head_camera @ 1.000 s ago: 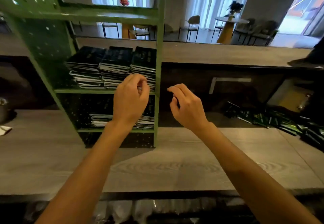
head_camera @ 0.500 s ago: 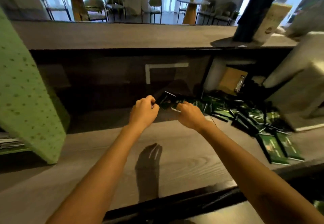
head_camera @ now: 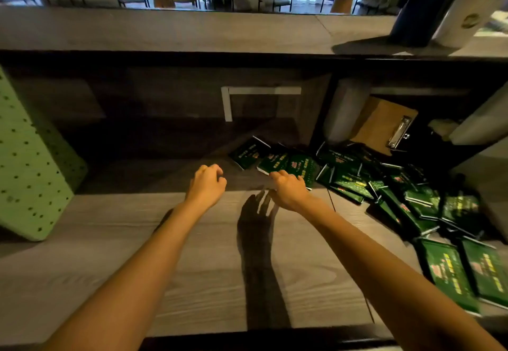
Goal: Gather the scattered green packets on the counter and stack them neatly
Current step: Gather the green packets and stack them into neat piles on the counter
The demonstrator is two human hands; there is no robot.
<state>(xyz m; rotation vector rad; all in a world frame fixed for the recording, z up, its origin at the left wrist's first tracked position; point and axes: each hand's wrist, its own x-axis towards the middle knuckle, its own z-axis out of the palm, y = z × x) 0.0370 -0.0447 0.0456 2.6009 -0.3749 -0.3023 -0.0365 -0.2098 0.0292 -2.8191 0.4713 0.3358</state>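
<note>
Several dark green packets (head_camera: 390,188) lie scattered in a loose heap across the right side of the grey wooden counter (head_camera: 192,254), from the shaded back down to the front right corner. The leftmost packet (head_camera: 248,152) lies apart at the back. My right hand (head_camera: 288,190) hovers over the near edge of a green packet (head_camera: 299,166), fingers loosely curled, and holds nothing that I can see. My left hand (head_camera: 206,184) floats above bare counter just left of the heap, fingers loosely curled and empty.
A green perforated shelf unit (head_camera: 30,163) stands at the left edge. A brown clipboard (head_camera: 384,125) leans in the dark recess behind the heap. A raised ledge (head_camera: 192,31) runs along the back, with a dark object and a white box on its right.
My view swung right from the green shelf with stacked packets to the scattered heap. Both hands left the shelf and came down near the heap's left end, then drew slightly apart.
</note>
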